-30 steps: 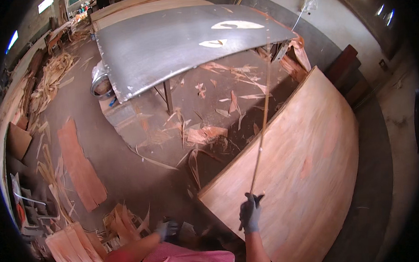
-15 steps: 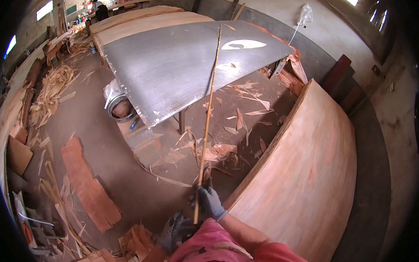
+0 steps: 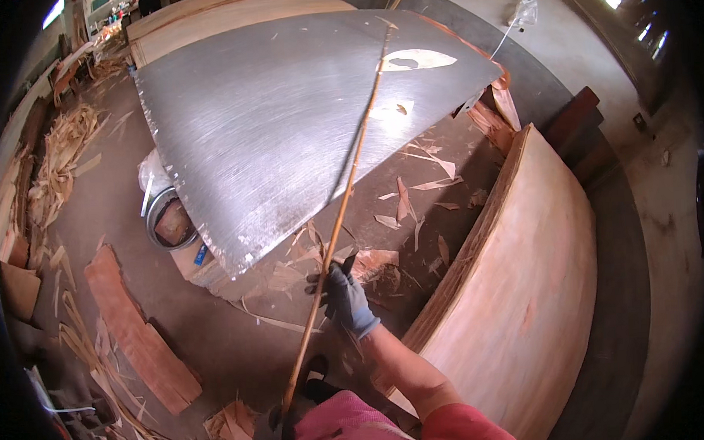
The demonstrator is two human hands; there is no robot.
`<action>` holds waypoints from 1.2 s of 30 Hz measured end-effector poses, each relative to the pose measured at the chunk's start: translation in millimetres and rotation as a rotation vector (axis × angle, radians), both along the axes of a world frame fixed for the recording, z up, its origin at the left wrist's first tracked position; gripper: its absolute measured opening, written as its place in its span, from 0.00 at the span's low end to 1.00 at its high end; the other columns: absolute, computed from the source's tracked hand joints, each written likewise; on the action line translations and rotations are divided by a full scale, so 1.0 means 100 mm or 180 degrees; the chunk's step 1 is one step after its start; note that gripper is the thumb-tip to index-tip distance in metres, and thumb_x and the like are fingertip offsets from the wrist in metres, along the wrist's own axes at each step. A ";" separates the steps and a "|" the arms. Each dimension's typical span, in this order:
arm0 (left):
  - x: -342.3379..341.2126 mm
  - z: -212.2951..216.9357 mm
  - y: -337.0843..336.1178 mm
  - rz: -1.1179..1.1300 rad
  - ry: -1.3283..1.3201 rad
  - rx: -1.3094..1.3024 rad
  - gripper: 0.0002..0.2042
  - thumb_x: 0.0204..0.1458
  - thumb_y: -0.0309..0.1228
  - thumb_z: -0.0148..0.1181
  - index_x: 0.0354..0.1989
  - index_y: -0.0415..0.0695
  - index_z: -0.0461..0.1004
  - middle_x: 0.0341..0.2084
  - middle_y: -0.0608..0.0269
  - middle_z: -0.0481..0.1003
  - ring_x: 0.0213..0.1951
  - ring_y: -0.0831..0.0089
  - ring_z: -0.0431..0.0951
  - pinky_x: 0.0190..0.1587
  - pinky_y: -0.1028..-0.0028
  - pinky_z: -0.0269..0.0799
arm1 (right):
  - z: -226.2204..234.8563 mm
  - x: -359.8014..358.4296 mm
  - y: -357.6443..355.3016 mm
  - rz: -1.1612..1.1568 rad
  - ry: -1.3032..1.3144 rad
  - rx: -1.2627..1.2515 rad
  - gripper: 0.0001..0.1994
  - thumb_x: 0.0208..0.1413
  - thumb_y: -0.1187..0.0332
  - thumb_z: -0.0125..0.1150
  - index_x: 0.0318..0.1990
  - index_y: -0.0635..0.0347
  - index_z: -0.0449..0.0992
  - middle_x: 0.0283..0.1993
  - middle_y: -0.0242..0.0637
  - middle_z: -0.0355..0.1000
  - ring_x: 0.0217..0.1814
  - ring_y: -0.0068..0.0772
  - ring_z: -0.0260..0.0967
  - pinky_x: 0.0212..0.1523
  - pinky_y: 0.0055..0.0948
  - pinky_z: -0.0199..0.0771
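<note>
A long, thin bamboo stick slants from my lap up over a grey sheet-topped table. Its far tip lies over the sheet's far part, near a pale leaf-shaped patch. My right hand, in a grey glove, holds the stick below the sheet's near edge, fingers around it and thumb raised. Down at the stick's lower end, my left hand is a dark gloved shape beside my pink clothing; its fingers are mostly hidden.
At right stands a tall stack of pale veneer sheets. A metal bucket and a blue-handled tool sit by the table's left corner. Veneer scraps litter the floor, with a long reddish strip at left.
My right hand has moved forward and up, farther from my body. The stick's lower end has swung left and nearer to me, and my left hand has drawn back toward the lower edge.
</note>
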State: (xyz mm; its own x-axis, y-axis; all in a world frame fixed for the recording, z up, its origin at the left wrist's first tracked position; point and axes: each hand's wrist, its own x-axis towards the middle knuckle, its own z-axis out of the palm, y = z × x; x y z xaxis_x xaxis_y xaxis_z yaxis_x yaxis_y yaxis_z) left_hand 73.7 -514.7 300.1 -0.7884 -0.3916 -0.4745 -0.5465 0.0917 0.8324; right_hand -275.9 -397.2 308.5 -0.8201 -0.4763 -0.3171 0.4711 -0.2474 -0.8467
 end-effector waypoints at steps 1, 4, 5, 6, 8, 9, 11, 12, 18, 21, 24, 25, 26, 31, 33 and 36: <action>0.02 0.05 -0.08 -0.0003 -0.0123 0.0005 0.06 0.58 0.26 0.55 0.40 0.38 0.73 0.29 0.54 0.74 0.32 0.70 0.73 0.36 0.67 0.71 | 0.10 -0.16 -0.09 0.0027 -0.0056 0.0097 0.24 0.67 0.50 0.48 0.58 0.61 0.67 0.40 0.45 0.78 0.36 0.34 0.77 0.35 0.29 0.76; 0.02 0.11 -0.33 -0.0141 -0.0380 0.0047 0.07 0.58 0.29 0.55 0.41 0.39 0.74 0.29 0.55 0.75 0.30 0.71 0.73 0.34 0.67 0.71 | -0.06 -0.43 -0.29 -0.0767 -0.0333 -0.0186 0.18 0.67 0.56 0.51 0.54 0.60 0.68 0.30 0.39 0.75 0.24 0.30 0.70 0.24 0.27 0.70; 0.03 0.14 -0.44 -0.0133 -0.0430 0.0035 0.08 0.58 0.30 0.55 0.42 0.40 0.74 0.28 0.56 0.75 0.30 0.71 0.73 0.34 0.67 0.71 | -0.09 -0.42 -0.32 -0.0827 -0.0419 -0.0112 0.16 0.67 0.57 0.52 0.53 0.59 0.69 0.26 0.36 0.72 0.21 0.29 0.67 0.22 0.27 0.68; 0.05 0.16 -0.57 -0.0142 -0.0484 0.0021 0.08 0.58 0.30 0.56 0.42 0.40 0.75 0.28 0.56 0.75 0.30 0.71 0.73 0.33 0.67 0.71 | -0.13 -0.33 -0.35 -0.1010 -0.0530 0.0121 0.14 0.66 0.59 0.54 0.50 0.58 0.69 0.22 0.33 0.67 0.19 0.28 0.65 0.21 0.27 0.67; 0.10 0.21 -0.86 -0.0140 -0.0568 -0.0047 0.09 0.58 0.32 0.56 0.43 0.41 0.75 0.27 0.57 0.75 0.29 0.72 0.73 0.32 0.68 0.71 | 0.00 -0.13 -0.36 -0.1157 -0.0635 0.0359 0.10 0.66 0.61 0.54 0.46 0.57 0.69 0.23 0.34 0.69 0.19 0.28 0.66 0.21 0.27 0.68; 0.12 0.23 -0.99 -0.0179 -0.0571 -0.0067 0.10 0.58 0.33 0.56 0.43 0.42 0.75 0.27 0.58 0.75 0.28 0.72 0.73 0.32 0.68 0.71 | 0.04 -0.03 -0.32 -0.1283 -0.0653 0.0474 0.09 0.66 0.61 0.53 0.44 0.56 0.69 0.23 0.34 0.69 0.19 0.29 0.66 0.20 0.28 0.68; 0.16 0.23 -1.32 -0.0233 -0.0562 -0.0149 0.11 0.58 0.35 0.56 0.44 0.42 0.76 0.26 0.59 0.75 0.27 0.72 0.73 0.31 0.68 0.70 | 0.04 0.16 -0.29 -0.1394 -0.0562 0.0557 0.08 0.66 0.62 0.53 0.43 0.57 0.68 0.23 0.36 0.71 0.19 0.30 0.67 0.20 0.28 0.70; 0.22 0.21 -1.48 -0.0272 -0.0548 -0.0186 0.11 0.58 0.35 0.56 0.44 0.43 0.76 0.26 0.59 0.75 0.27 0.72 0.73 0.30 0.68 0.70 | 0.27 0.26 -0.37 -0.1331 -0.0496 0.0658 0.09 0.66 0.62 0.52 0.44 0.57 0.68 0.25 0.37 0.72 0.21 0.30 0.69 0.21 0.28 0.71; 0.90 0.20 -2.66 -0.0464 -0.0394 -0.0554 0.14 0.58 0.40 0.57 0.47 0.45 0.77 0.24 0.62 0.76 0.24 0.74 0.73 0.28 0.68 0.70 | 0.23 0.79 -1.33 -0.1088 -0.0279 0.0519 0.13 0.67 0.59 0.50 0.49 0.60 0.69 0.29 0.41 0.75 0.27 0.32 0.74 0.28 0.29 0.76; 1.32 0.26 -3.36 -0.0574 -0.0411 -0.0697 0.16 0.58 0.43 0.57 0.48 0.47 0.78 0.23 0.64 0.76 0.23 0.74 0.73 0.26 0.68 0.70 | 0.08 1.06 -2.09 -0.0548 -0.0211 0.0284 0.19 0.67 0.57 0.48 0.56 0.62 0.65 0.34 0.45 0.76 0.30 0.36 0.75 0.27 0.30 0.77; 1.97 0.47 -4.02 -0.0619 -0.0448 -0.0956 0.17 0.59 0.46 0.58 0.49 0.48 0.79 0.23 0.65 0.77 0.22 0.75 0.73 0.25 0.69 0.69 | 0.32 1.40 -3.10 0.0245 -0.0163 -0.0113 0.27 0.68 0.48 0.44 0.61 0.62 0.61 0.40 0.47 0.75 0.35 0.37 0.77 0.18 0.27 0.71; 2.18 0.53 -4.24 -0.0611 -0.0474 -0.1072 0.18 0.59 0.46 0.58 0.50 0.48 0.79 0.22 0.65 0.77 0.21 0.75 0.73 0.24 0.69 0.69 | 0.48 1.49 -3.42 0.0153 -0.0402 -0.0102 0.28 0.67 0.46 0.43 0.61 0.61 0.60 0.40 0.46 0.75 0.35 0.36 0.76 0.20 0.28 0.72; 2.42 0.63 -4.51 -0.0702 -0.0611 -0.1316 0.16 0.61 0.45 0.53 0.48 0.50 0.80 0.23 0.66 0.78 0.23 0.74 0.74 0.25 0.70 0.70 | 0.47 1.52 -3.66 0.0188 -0.0477 -0.0421 0.27 0.67 0.46 0.45 0.62 0.59 0.61 0.39 0.46 0.76 0.35 0.39 0.76 0.25 0.32 0.74; 3.12 1.13 -5.61 -0.0261 -0.0735 -0.2768 0.15 0.57 0.39 0.50 0.47 0.48 0.79 0.30 0.60 0.78 0.30 0.63 0.76 0.34 0.65 0.71 | -0.14 0.93 -4.50 0.0031 -0.0009 -0.1349 0.22 0.64 0.44 0.51 0.48 0.55 0.67 0.30 0.39 0.72 0.29 0.36 0.73 0.29 0.33 0.74; 3.35 1.35 -5.88 0.0211 -0.0812 -0.3421 0.16 0.53 0.36 0.51 0.46 0.46 0.79 0.34 0.57 0.78 0.33 0.58 0.75 0.38 0.61 0.71 | 0.16 0.91 -4.88 -0.0120 -0.0030 -0.1117 0.21 0.63 0.47 0.53 0.46 0.57 0.67 0.29 0.40 0.72 0.30 0.36 0.73 0.28 0.32 0.74; 3.42 1.54 -6.29 0.0682 -0.0829 -0.4132 0.17 0.48 0.33 0.53 0.46 0.44 0.78 0.38 0.52 0.77 0.38 0.51 0.75 0.44 0.56 0.72 | 0.45 0.83 -5.20 0.0089 -0.0720 -0.1110 0.18 0.64 0.51 0.54 0.46 0.58 0.66 0.30 0.42 0.71 0.31 0.37 0.74 0.28 0.31 0.75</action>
State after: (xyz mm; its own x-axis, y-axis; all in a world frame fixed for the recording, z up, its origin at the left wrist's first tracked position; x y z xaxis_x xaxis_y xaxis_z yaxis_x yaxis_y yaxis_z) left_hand 415.4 -1143.4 453.8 -0.5993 -0.7735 0.2061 -0.7777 0.6237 0.0792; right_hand -192.7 -917.4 353.2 -0.7335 -0.6082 -0.3035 0.6462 -0.4855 -0.5889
